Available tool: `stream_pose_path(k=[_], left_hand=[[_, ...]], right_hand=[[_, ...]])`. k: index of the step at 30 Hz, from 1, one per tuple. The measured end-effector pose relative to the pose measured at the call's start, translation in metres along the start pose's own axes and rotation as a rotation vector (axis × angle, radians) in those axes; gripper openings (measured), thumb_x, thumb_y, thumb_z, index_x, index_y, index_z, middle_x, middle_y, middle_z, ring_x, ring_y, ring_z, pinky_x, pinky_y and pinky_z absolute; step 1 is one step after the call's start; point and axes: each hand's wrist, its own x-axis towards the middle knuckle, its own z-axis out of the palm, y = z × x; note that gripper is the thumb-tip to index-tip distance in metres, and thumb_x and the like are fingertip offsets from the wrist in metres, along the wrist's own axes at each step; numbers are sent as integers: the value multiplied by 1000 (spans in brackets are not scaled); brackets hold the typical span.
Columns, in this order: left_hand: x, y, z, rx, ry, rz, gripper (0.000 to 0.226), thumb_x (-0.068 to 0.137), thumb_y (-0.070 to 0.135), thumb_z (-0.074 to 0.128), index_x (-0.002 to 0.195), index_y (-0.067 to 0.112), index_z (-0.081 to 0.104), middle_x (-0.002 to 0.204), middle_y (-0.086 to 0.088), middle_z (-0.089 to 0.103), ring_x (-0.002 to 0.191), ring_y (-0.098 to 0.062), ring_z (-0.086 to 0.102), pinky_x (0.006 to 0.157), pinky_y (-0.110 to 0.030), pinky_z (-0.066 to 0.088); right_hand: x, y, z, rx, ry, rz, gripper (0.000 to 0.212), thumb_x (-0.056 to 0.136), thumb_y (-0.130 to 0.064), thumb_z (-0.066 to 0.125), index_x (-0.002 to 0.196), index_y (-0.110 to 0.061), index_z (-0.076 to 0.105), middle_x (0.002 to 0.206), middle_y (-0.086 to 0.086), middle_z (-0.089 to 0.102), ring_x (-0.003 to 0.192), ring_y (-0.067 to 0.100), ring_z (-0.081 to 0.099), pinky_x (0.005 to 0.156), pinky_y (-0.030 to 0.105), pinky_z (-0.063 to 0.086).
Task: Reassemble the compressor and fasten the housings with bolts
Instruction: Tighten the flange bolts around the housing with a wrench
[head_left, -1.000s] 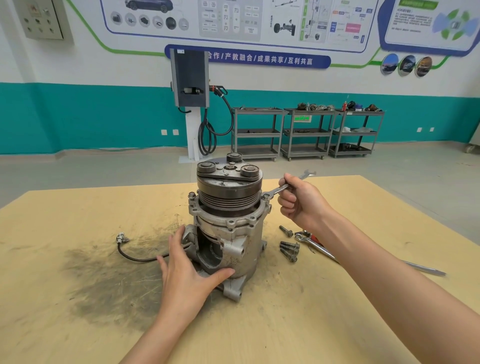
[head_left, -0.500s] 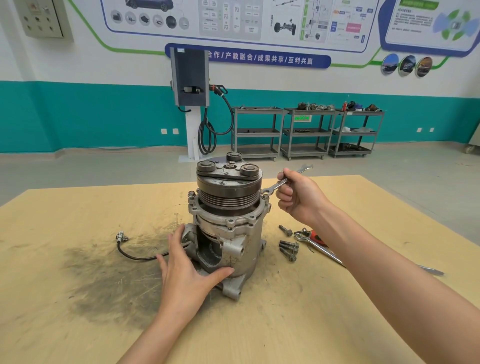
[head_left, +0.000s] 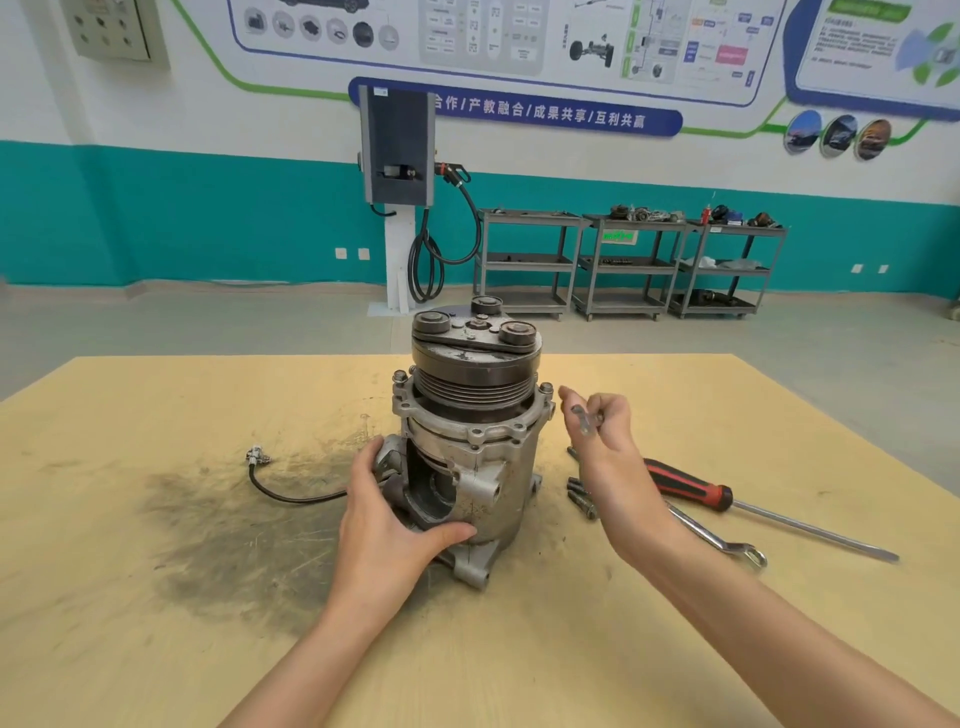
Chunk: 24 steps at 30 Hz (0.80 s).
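The grey compressor (head_left: 480, 467) stands upright mid-table, with its dark pulley and clutch plate (head_left: 475, 353) on top. Bolt heads sit in the upper flange at the left (head_left: 399, 376) and right (head_left: 545, 388). My left hand (head_left: 384, 519) holds the lower housing, thumb across the front and fingers around the left side. My right hand (head_left: 602, 431) hovers just right of the flange. Its fingers are curled on a small wrench (head_left: 583, 422), of which only a blurred short end shows. Several loose bolts (head_left: 581, 496) lie on the table below that hand.
A red-handled screwdriver (head_left: 691, 486) and a second wrench (head_left: 719, 543) lie at the right of the yellow table (head_left: 519, 649). A black cable with a connector (head_left: 291, 493) trails left from the compressor over a dark grease stain (head_left: 223, 545). Shelving carts stand far behind.
My right hand has pulled the wrench off the right flange bolt and dropped lower, turning so the wrench no longer sticks out to the upper right. My left hand stays on the housing.
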Motion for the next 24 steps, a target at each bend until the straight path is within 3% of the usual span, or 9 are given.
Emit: stream_pose_path(k=[2, 4, 6, 10, 15, 18, 19, 22, 24], left_hand=[[-1, 0, 0, -39, -26, 5, 126, 47, 36, 97, 145, 42, 18, 145, 9, 43, 127, -5, 41, 107, -29, 34], [-1, -1, 0, -69, -64, 10, 124, 52, 32, 96, 146, 41, 15, 147, 6, 43, 131, -5, 41, 108, -27, 33], [-2, -1, -1, -85, -91, 15, 124, 55, 30, 95, 147, 40, 13, 149, 4, 40, 134, -7, 40, 110, -27, 32], [-9, 2, 1, -81, -92, 18, 127, 56, 32, 95, 149, 37, 8, 150, 4, 34, 134, -7, 37, 112, -28, 31], [-32, 12, 14, 3, 7, 56, 132, 57, 39, 93, 153, 31, 2, 155, 1, 29, 142, -13, 32, 118, -36, 29], [-44, 16, 22, -19, 60, 57, 130, 59, 40, 92, 153, 33, 1, 155, 2, 30, 139, -9, 32, 115, -30, 28], [-46, 17, 24, -30, 69, 55, 129, 61, 39, 92, 153, 33, 1, 154, 3, 31, 136, -6, 33, 112, -27, 27], [-44, 18, 24, -90, 90, 8, 128, 65, 33, 90, 154, 35, -2, 141, 7, 39, 124, -2, 36, 105, -24, 27], [-39, 16, 22, -150, 98, -22, 127, 68, 28, 89, 154, 35, -4, 137, 8, 41, 125, -2, 38, 105, -25, 28]], right_hand=[[-7, 5, 10, 33, -9, 6, 33, 86, -61, 36, 92, -29, 32, 108, -15, 41, 98, -3, 42, 82, 14, 36], [-6, 10, 15, 23, 16, 12, 38, 82, -68, 35, 94, -31, 33, 113, -12, 48, 111, 8, 47, 96, 31, 37], [-3, 14, 18, -3, 55, 18, 47, 78, -75, 33, 97, -33, 35, 107, -11, 55, 112, 14, 53, 93, 37, 38], [7, 17, 18, 93, 59, 23, 57, 76, -78, 37, 104, -28, 37, 137, 8, 49, 128, 23, 46, 106, 43, 35], [33, 23, 17, 74, 23, 8, 47, 94, -58, 41, 112, -14, 40, 124, 14, 57, 119, 22, 54, 97, 33, 42], [45, 21, 17, 45, 1, 24, 28, 100, -48, 39, 103, -21, 42, 101, -4, 60, 95, 3, 59, 71, 14, 43], [48, 21, 17, 54, -10, 30, 24, 101, -47, 38, 103, -23, 43, 101, -7, 61, 95, 1, 60, 72, 12, 43], [54, 19, 11, 155, -93, 69, 46, 103, -45, 36, 128, -8, 46, 123, 6, 65, 118, 17, 59, 102, 31, 42], [54, 15, 0, 201, -104, 80, 49, 103, -41, 38, 127, 0, 50, 123, 3, 68, 112, 13, 65, 103, 37, 42]])
